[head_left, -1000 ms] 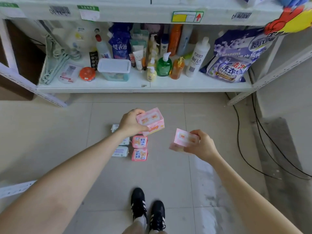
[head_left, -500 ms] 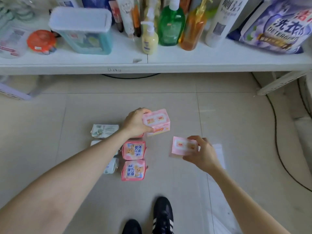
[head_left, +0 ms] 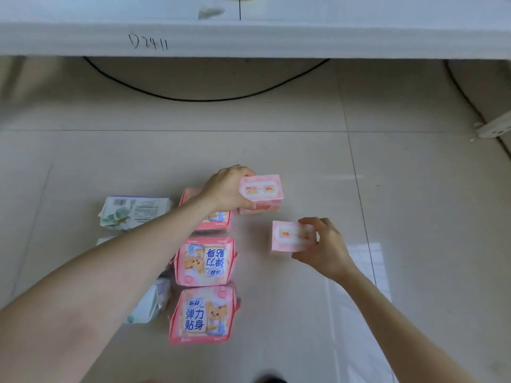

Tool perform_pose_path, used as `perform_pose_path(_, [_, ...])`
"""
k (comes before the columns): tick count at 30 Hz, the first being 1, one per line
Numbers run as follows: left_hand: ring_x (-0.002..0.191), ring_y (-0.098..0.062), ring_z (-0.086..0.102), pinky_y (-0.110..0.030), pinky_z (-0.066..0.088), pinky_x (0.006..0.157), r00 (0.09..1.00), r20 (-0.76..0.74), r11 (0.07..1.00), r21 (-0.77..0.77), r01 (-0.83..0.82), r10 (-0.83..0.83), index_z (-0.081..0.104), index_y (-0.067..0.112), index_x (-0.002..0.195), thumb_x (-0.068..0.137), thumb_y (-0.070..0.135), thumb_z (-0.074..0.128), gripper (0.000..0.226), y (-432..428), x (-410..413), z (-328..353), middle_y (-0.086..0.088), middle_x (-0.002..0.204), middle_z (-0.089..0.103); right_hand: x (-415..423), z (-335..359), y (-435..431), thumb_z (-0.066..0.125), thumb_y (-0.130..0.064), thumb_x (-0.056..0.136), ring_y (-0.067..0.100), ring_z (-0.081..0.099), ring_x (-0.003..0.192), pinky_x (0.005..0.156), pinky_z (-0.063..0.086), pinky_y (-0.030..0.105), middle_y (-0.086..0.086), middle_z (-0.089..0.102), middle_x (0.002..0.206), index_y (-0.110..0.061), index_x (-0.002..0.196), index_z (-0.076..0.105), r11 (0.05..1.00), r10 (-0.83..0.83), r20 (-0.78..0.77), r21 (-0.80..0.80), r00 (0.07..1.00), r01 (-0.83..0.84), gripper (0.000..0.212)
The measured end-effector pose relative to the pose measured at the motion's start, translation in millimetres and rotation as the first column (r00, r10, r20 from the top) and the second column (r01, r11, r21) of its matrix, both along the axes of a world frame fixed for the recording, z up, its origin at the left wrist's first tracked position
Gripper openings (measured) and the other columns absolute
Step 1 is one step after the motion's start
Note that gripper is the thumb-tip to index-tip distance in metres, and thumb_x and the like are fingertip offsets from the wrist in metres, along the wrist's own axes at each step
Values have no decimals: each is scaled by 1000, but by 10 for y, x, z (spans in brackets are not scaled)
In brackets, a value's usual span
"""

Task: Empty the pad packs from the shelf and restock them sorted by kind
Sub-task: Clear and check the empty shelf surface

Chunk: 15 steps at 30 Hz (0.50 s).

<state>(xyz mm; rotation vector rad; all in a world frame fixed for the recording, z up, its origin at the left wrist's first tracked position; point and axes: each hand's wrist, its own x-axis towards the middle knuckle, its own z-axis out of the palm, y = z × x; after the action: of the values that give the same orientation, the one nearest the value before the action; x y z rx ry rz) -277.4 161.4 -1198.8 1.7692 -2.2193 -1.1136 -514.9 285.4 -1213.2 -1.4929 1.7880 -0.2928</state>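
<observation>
Pad packs: all down on the beige tiled floor (head_left: pixel 304 150) or in my hands, in front of the white shelf edge (head_left: pixel 249 37).
Left hand (head_left: pixel 225 190): gripping a pale pink boxy pad pack (head_left: pixel 261 193) from its left side, right beside the far end of the pink row.
Right hand (head_left: pixel 325 246): fingers curled round a smaller pale pink flat pad pack (head_left: pixel 290 236), nearer me than the boxy one and not touching it.
Pink row: three soft pink bear-print packs (head_left: pixel 206 261) lined up front to back, the farthest half under my left wrist.
White row: white soft packs with green print (head_left: pixel 135 212) left of the pink ones, partly covered by my forearm.
Under the shelf: a black cable (head_left: pixel 204 98) curving across the tiles.
</observation>
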Motion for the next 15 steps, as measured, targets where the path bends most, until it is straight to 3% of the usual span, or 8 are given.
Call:
perform_pose_path(9, [102,-16,55,-28,42,76,986,107,992,28,125,-128,57,22,119,61,32,86,65,-81,23,-322,6,115,59,151,-354,-50,83,-15,62,18,59,98,86,50,31,-3,50,119,-20,129,55,999,4,59,-49,998,-1,73])
perform_pose_path(15, [96,-12,58,-25,46,77,985,71,971,193,144,-160,60,25,120,61,34,89,66,-226,51,-268,11,105,60,208,-418,-53,83,-14,64,18,54,115,98,47,36,0,51,129,-19,145,37,998,-16,155,-50,988,24,93])
